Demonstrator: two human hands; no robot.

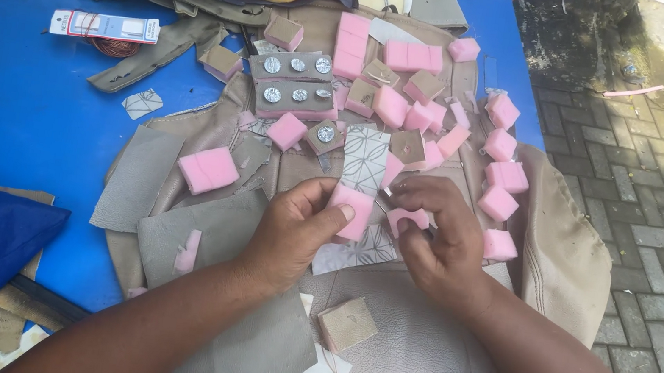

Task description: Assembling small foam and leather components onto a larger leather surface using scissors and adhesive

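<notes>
A pink foam block (352, 211) is pinched between the thumb and fingers of the left hand (292, 228), held just above a patterned fabric piece (365, 158). A smaller notched foam piece (408, 219) is pinched by the right hand (441, 235), close beside the first. Both are held over the beige leather sheet (414, 343) on the blue table (10, 101). The soft foam could be crushed or torn if it is gripped too hard. The loose foam squares (504, 177) near the table edge could be knocked onto the paving (652, 220) by a careless sleeve or wrist.
</notes>
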